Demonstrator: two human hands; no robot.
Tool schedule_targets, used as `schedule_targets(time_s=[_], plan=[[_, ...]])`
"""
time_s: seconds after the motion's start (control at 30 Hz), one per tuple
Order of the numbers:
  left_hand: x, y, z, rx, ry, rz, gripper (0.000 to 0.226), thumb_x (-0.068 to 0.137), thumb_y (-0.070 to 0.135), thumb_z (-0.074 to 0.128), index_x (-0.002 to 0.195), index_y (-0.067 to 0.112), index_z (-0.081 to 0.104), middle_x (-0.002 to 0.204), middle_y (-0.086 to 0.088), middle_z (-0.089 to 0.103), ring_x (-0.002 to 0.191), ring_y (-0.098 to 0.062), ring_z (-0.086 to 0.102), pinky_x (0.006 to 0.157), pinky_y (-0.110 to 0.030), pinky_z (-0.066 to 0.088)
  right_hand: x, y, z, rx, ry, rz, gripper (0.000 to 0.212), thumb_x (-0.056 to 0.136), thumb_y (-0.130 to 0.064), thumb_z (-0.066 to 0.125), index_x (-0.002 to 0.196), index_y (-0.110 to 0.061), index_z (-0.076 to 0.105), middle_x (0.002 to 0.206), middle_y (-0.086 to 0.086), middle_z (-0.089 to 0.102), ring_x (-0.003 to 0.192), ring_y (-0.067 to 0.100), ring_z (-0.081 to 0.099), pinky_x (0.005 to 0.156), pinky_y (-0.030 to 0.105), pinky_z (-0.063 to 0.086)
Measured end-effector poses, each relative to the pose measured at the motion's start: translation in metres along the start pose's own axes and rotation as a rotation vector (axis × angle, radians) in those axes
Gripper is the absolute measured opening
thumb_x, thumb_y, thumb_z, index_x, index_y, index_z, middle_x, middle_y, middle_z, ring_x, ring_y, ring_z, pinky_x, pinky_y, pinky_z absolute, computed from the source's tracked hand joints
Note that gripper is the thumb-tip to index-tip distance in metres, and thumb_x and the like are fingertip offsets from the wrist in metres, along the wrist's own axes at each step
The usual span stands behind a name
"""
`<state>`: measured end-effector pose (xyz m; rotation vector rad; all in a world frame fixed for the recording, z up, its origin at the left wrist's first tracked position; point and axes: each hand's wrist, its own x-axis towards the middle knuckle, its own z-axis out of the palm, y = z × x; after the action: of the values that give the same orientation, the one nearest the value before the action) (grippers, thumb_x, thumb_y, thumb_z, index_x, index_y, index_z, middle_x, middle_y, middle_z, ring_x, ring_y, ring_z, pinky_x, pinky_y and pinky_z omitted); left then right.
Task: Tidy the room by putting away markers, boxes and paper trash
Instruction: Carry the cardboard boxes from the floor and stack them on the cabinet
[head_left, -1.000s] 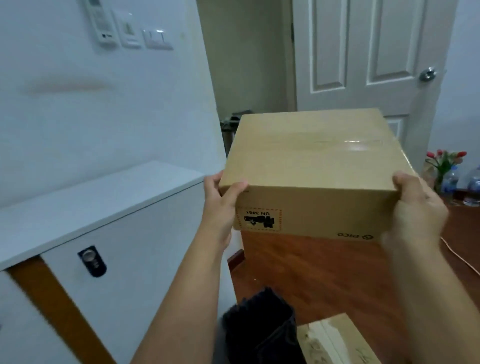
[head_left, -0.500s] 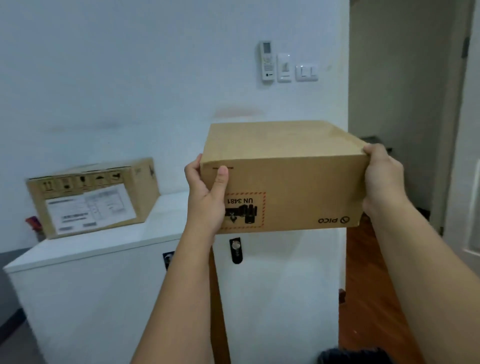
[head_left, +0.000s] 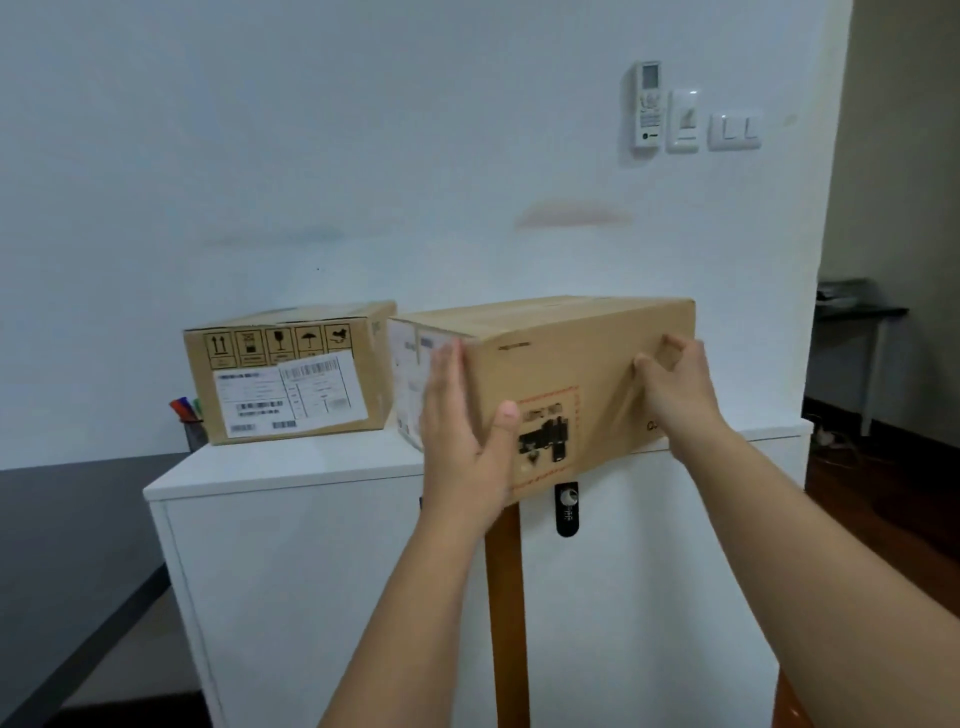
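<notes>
A brown cardboard box (head_left: 582, 364) with a red-framed black label rests on top of the white cabinet (head_left: 291, 525), its front edge hanging a little over the cabinet's front. My left hand (head_left: 462, 431) grips its near left corner, thumb on the front face. My right hand (head_left: 675, 379) holds its right front side. A second cardboard box (head_left: 285, 374) with a white shipping label stands just to the left on the same cabinet top. Behind that box's left side, coloured markers (head_left: 184, 408) stick out of a dark mesh cup (head_left: 196, 434).
A dark tabletop (head_left: 67, 535) lies to the left of the cabinet. The cabinet doors carry black locks (head_left: 566, 509). A remote and switches (head_left: 691, 119) hang on the white wall. At the right, a doorway opens onto a dark table (head_left: 857, 312) and wooden floor.
The view swung left from the door to the cabinet. The carried box went down from chest height onto the cabinet top, beside the labelled box. Both hands stayed on it.
</notes>
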<state>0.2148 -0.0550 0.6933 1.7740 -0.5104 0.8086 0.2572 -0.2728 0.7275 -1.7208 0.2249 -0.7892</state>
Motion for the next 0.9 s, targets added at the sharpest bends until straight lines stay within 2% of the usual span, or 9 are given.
schedule_targets(time_s=[0.1, 0.2, 0.27, 0.37, 0.5, 0.57, 0.63, 0.77, 0.9], plan=[[-0.016, -0.001, 0.015, 0.289, -0.169, 0.142, 0.075, 0.096, 0.053, 0.042, 0.151, 0.047, -0.01, 0.158, 0.026, -0.02, 0.149, -0.011, -0.013, 0.12, -0.048, 0.004, -0.008, 0.015, 0.025, 0.03, -0.102, 0.122, 0.05, 0.091, -0.038, 0.043, 0.141, -0.033, 0.041, 0.147, 0.004, 0.03, 0.126, 0.029, 0.043, 0.107, 0.047, 0.038], [-0.011, -0.02, 0.017, 0.513, -0.299, 0.221, 0.074, 0.098, 0.053, 0.036, 0.15, 0.041, -0.015, 0.155, 0.023, -0.031, 0.148, -0.013, -0.02, 0.121, -0.044, -0.004, -0.01, 0.024, 0.036, 0.089, -0.293, 0.09, 0.043, 0.09, -0.049, 0.043, 0.129, -0.034, 0.052, 0.137, -0.005, 0.052, 0.124, 0.022, 0.05, 0.105, 0.044, 0.041], [-0.001, -0.035, 0.014, 0.646, -0.35, 0.222, 0.076, 0.099, 0.047, 0.038, 0.151, 0.037, -0.016, 0.154, 0.019, -0.035, 0.148, -0.016, -0.02, 0.121, -0.044, -0.006, -0.011, 0.024, 0.04, 0.14, -0.465, 0.077, 0.042, 0.091, -0.058, 0.045, 0.125, -0.034, 0.05, 0.128, -0.011, 0.055, 0.121, 0.02, 0.053, 0.1, 0.038, 0.041], [0.013, -0.052, 0.018, 0.791, -0.401, 0.235, 0.075, 0.1, 0.036, 0.039, 0.155, 0.026, -0.01, 0.157, 0.013, -0.032, 0.15, -0.021, -0.017, 0.122, -0.047, -0.002, -0.01, 0.025, 0.046, 0.199, -0.652, 0.094, 0.082, 0.071, -0.073, 0.059, 0.141, -0.036, 0.037, 0.133, -0.011, 0.054, 0.121, 0.018, 0.055, 0.105, 0.038, 0.038], [0.029, -0.07, 0.02, 0.769, -0.548, 0.214, 0.066, 0.101, 0.027, 0.038, 0.157, 0.019, 0.004, 0.164, 0.009, -0.012, 0.151, -0.017, -0.005, 0.123, -0.042, 0.002, -0.005, 0.026, 0.073, 0.026, -0.66, 0.013, 0.072, 0.08, -0.051, 0.071, 0.14, -0.03, 0.036, 0.118, -0.007, 0.066, 0.111, 0.01, 0.061, 0.09, 0.031, 0.043], [0.034, -0.078, 0.009, 0.722, -0.509, 0.185, 0.062, 0.101, 0.029, 0.039, 0.157, 0.022, 0.012, 0.165, 0.008, 0.001, 0.151, -0.016, 0.002, 0.124, -0.038, 0.001, 0.001, 0.029, 0.084, -0.014, -0.584, -0.005, 0.06, 0.087, -0.041, 0.067, 0.139, -0.027, 0.041, 0.11, -0.005, 0.069, 0.103, 0.01, 0.064, 0.077, 0.026, 0.046], [0.04, -0.088, -0.011, 0.704, -0.341, 0.135, 0.06, 0.1, 0.033, 0.042, 0.155, 0.027, 0.019, 0.164, 0.01, 0.007, 0.151, -0.014, 0.004, 0.122, -0.034, -0.002, 0.01, 0.032, 0.088, -0.05, -0.567, -0.008, 0.052, 0.091, -0.036, 0.063, 0.138, -0.027, 0.044, 0.109, -0.003, 0.07, 0.1, 0.011, 0.065, 0.072, 0.024, 0.047], [0.061, -0.116, -0.053, 0.663, -0.004, -0.124, 0.067, 0.097, 0.037, 0.05, 0.155, 0.026, 0.019, 0.164, 0.008, 0.004, 0.15, -0.019, 0.002, 0.123, -0.039, 0.006, 0.026, 0.036, 0.098, -0.141, -0.588, -0.039, 0.039, 0.096, -0.028, 0.055, 0.135, -0.031, 0.049, 0.109, -0.005, 0.071, 0.101, 0.011, 0.065, 0.084, 0.029, 0.05], [0.076, -0.136, -0.07, 0.79, -0.094, -0.27, 0.077, 0.096, 0.043, 0.047, 0.157, 0.016, 0.007, 0.165, 0.001, -0.004, 0.151, -0.027, -0.003, 0.123, -0.045, 0.006, 0.037, 0.041, 0.115, -0.239, -0.537, -0.053, 0.035, 0.096, -0.025, 0.053, 0.129, -0.036, 0.053, 0.113, -0.005, 0.07, 0.108, 0.017, 0.064, 0.101, 0.041, 0.047]])
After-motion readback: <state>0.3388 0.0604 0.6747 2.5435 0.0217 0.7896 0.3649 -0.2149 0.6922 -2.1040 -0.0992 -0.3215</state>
